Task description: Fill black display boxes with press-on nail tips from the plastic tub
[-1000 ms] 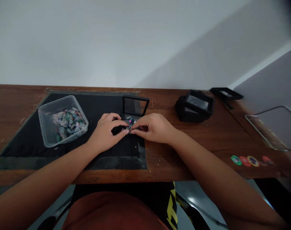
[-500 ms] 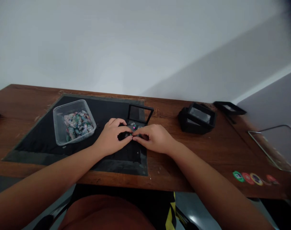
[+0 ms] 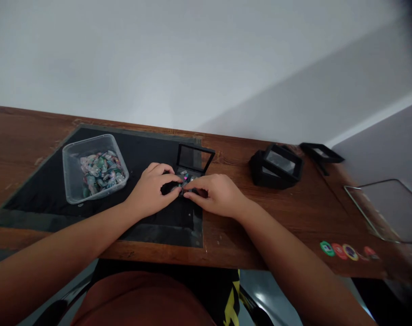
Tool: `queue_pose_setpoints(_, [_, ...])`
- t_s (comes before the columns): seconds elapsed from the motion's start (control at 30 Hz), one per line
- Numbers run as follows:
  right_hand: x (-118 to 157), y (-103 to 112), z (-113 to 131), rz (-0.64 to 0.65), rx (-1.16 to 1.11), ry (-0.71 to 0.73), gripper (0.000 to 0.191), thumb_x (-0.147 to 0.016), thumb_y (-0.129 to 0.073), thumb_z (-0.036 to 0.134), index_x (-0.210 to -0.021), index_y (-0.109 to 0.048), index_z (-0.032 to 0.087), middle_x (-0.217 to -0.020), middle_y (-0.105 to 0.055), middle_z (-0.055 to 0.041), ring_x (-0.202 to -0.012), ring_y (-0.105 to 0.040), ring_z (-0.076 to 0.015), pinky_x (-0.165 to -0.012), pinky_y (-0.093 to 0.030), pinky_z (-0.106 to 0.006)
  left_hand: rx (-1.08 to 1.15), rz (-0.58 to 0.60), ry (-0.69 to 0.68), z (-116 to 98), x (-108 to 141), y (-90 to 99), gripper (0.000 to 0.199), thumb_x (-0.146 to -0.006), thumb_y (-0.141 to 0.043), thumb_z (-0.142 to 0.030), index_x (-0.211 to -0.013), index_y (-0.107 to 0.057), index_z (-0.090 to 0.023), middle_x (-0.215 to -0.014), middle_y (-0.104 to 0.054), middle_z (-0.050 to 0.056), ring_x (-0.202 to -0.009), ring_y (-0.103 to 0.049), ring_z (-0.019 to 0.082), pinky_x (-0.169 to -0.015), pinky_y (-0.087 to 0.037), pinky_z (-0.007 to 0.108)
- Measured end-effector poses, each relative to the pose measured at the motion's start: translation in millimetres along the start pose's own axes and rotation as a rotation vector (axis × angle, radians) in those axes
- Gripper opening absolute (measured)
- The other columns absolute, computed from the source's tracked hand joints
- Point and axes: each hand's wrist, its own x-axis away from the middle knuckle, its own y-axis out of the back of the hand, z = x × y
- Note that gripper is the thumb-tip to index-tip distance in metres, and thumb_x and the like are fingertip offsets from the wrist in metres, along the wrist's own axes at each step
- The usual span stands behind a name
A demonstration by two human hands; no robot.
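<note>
Centrally, a small black case [image 3: 190, 170] lies at the right part of a dark mat [image 3: 148, 156], lid up. Small shiny bits [image 3: 186, 178] inside, one pink. Left hand [image 3: 151, 190] and right hand [image 3: 221, 194] meet low over its near side, thumbs and forefingers nearly together; cannot tell whether either clamps anything, fingertips too small to read. Tub [image 3: 70, 170] of mixed wrapped pieces [image 3: 102, 172] left, on the mat. Black boxes [image 3: 273, 170] stacked askew, right, on bare wood.
</note>
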Motion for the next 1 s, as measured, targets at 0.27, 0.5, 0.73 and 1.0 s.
queue_pose_setpoints(0.27, [2.7, 4.2, -4.5, -0.013, 0.031, -0.034, 0.016, -0.096, -0.078, 0.031, -0.109, -0.086, 0.027, -0.074, -0.074, 0.0017, -0.063, -0.059, -0.0114, -0.064, -0.031, -0.027, 0.045, 0.025, 0.023, 7.5, -3.3, 3.0, 0.029, -0.097, -0.066, -0.040, -0.116, -0.083, -0.026, -0.116, -0.072, 0.008, -0.116, -0.060, 0.029, -0.106, -0.051, 0.051])
queue_pose_setpoints(0.5, [1.9, 0.1, 5.5, -0.072, 0.067, -0.192, 0.012, -0.093, -0.081, 0.036, -0.098, -0.087, 0.027, -0.065, -0.068, 0.0025, -0.058, -0.055, -0.0115, -0.061, -0.027, -0.028, 0.069, 0.020, 0.016, 14.6, -3.8, 1.2, 0.027, -0.096, -0.071, -0.043, -0.113, -0.086, -0.027, -0.117, -0.074, 0.008, -0.116, -0.061, 0.030, -0.106, -0.051, 0.051])
queue_pose_setpoints(0.73, [-2.9, -8.3, 11.2, -0.085, 0.019, -0.307, 0.025, -0.089, -0.083, 0.049, -0.099, -0.086, 0.026, -0.062, -0.065, 0.0036, -0.054, -0.052, -0.0113, -0.057, -0.028, -0.027, 0.039, 0.006, -0.017, 14.2, -2.5, -0.7, 0.028, -0.097, -0.071, -0.045, -0.115, -0.087, -0.030, -0.118, -0.073, 0.009, -0.114, -0.061, 0.031, -0.101, -0.053, 0.050])
queue_pose_setpoints(1.0, [-2.6, -8.9, 18.5, -0.137, 0.071, -0.286, 0.022, -0.090, -0.083, 0.045, -0.101, -0.086, 0.026, -0.066, -0.067, 0.0018, -0.060, -0.056, -0.0142, -0.061, -0.028, -0.029, -0.039, -0.092, -0.082, 10.7, 2.1, -1.2, 0.042, -0.097, -0.070, -0.037, -0.134, -0.075, -0.018, -0.118, -0.074, 0.013, -0.115, -0.062, 0.032, -0.102, -0.054, 0.052])
